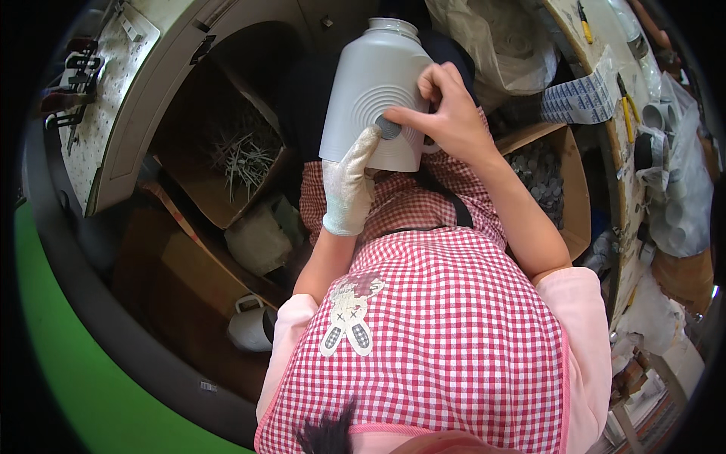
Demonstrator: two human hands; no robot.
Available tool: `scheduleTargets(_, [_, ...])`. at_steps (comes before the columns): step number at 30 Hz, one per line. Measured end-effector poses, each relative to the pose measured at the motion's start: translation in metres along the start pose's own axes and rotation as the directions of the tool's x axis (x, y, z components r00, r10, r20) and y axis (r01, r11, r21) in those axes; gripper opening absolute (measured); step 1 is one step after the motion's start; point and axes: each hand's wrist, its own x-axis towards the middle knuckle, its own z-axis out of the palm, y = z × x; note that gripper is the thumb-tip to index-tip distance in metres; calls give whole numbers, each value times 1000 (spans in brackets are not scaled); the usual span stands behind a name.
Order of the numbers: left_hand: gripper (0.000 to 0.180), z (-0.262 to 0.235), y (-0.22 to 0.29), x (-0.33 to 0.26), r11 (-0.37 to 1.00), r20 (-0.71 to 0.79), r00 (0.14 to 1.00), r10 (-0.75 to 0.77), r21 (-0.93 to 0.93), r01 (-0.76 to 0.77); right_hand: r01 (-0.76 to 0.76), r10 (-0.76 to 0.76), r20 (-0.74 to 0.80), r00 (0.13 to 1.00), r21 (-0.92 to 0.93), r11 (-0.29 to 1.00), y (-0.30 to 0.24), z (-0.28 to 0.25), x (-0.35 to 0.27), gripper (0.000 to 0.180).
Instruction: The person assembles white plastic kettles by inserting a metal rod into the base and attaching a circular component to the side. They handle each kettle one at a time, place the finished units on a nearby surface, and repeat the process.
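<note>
A large white plastic jug [376, 87] is resting upright on the person's lap, its neck pointing away from the body and its side bearing raised concentric rings. To the left, an open cardboard box [219, 144] is holding a loose heap of thin metal rods or nails. To the right, a second cardboard box [563, 185] is filled with small grey round pieces. A white mug-like container [249, 325] is sitting low on the left beside the apron; what is inside it cannot be told.

The lap is hemmed in by the 2 boxes, with a curved workbench edge [616, 174] running close along the right, leaving little free room on either side of the jug.

The left hand [349, 181], wearing a white glove, is pressing against the jug's lower side, its fingers extended upward toward a small grey disc [389, 127] at the ring centre. The bare right hand [446, 110] is lying over the jug, its fingers pinched narrowly, touching that disc.
</note>
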Motion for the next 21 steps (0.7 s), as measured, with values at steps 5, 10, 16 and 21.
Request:
scheduleTargets(5, [34,-2,0,-9,995,5,995,-98,-26,98,-93,80,85,993,168,981,3,-11,-21,58])
scheduleTargets(10, [34,-2,-4,-9,1000,-3,1000,13,-28,-13,-43,36,75,997,100,994,14,-3,-20,61])
scheduleTargets(16, [36,12,3,0,892,-9,959,285,370,-261,8,-8,5,1000,20,1000,20,8,-8,72])
scheduleTargets(21, [35,30,9,6,896,-15,939,344,306,-324,80,-80,-3,997,32,996,18,-24,3,48])
